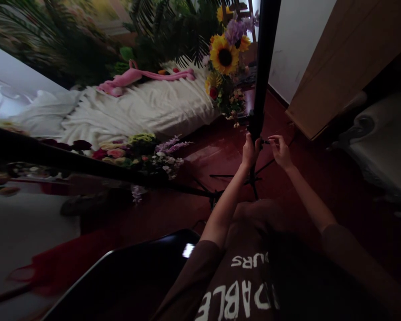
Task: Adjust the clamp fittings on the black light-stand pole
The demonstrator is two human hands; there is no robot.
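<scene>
My left hand (250, 151) is wrapped around a black light-stand pole (263, 67), which rises upright through the view. My right hand (280, 152) pinches a small black locking knob (265, 141) that sticks out sideways from the pole, just right of my left hand. The stand's thin tripod legs (250, 178) spread on the floor below both hands. My forearms reach forward from brown sleeves, and the hands are close together at the pole.
A second black pole (96, 167) slants across the left side above arranged artificial flowers (137, 156). Behind lie white cloth (140, 107), a pink plush toy (130, 76) and a sunflower bouquet (224, 55). A wooden door (327, 67) stands right; red tiles (220, 156) cover the floor.
</scene>
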